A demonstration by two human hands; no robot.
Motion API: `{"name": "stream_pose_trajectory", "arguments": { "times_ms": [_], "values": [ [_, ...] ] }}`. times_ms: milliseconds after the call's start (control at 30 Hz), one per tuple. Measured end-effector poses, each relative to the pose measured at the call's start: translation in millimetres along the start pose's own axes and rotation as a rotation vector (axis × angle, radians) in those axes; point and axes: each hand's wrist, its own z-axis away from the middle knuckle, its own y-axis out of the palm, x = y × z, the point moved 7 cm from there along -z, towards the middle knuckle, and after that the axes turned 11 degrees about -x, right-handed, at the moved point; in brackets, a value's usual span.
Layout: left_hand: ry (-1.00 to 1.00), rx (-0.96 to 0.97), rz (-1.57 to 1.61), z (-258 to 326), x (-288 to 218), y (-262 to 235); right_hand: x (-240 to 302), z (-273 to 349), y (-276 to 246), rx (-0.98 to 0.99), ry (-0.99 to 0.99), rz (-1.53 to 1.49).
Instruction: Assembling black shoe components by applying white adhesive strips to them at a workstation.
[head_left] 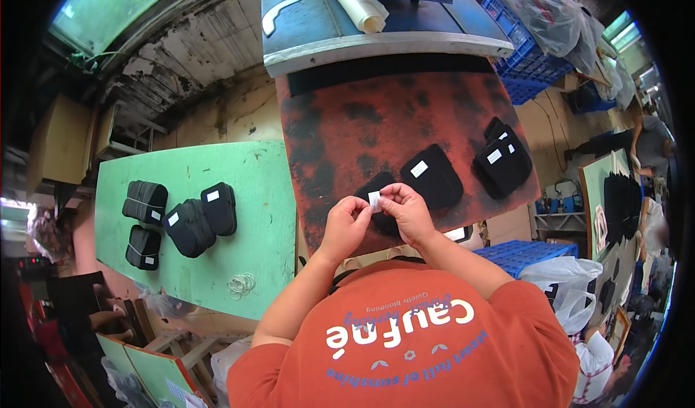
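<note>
Both hands meet over the near edge of the red, black-stained table (340, 129). Between their fingertips is a small white label (374, 199). My left hand (345, 225) pinches its left side, and my right hand (407, 214) pinches the right. Just beneath lies a stack of black rounded pads (386, 223), partly covered by the hands. To the right of it sits a larger black pad stack (436, 183) with a white label on top. Farther right, more black pads (504, 167) lie together, bearing several white labels.
On the green table (268, 183) at left are banded bundles of black pads (190, 227) and loose pale rings (241, 285). A blue press machine (434, 28) with buttons and a paper roll (355, 6) stands beyond the red table. Blue crates (532, 256) are at right. People work farther right.
</note>
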Motion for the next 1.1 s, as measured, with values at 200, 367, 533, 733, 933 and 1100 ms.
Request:
{"name": "stream_pose_trajectory", "arguments": {
  "times_ms": [200, 367, 533, 733, 933, 1100],
  "values": [
    [0.268, 0.207, -0.281, 6.0, -20.7, 5.1, 8.8, 14.1, 4.3, 0.172, -0.126, 0.489],
    [0.31, 0.359, -0.357, 6.8, -24.4, 5.3, 26.8, 9.2, 7.0, 0.186, -0.34, 0.657],
    [0.271, 0.398, -0.367, 8.8, -19.8, 4.8, 21.5, 8.4, 12.3, 0.347, -0.244, 0.76],
    [0.258, 0.36, -0.343, 7.8, -16.3, 2.7, 11.6, 5.4, 8.8, 0.341, -0.106, 0.669],
    [0.244, 0.348, -0.353, 7.1, -14.0, 0.7, 14.4, 5.7, 9.4, 0.35, -0.099, 0.673],
    [0.171, -0.025, -0.298, 4.1, -11.6, -9.1, 36.4, -6.5, -2.8, 0.059, -0.418, 0.792]
  ]
}}
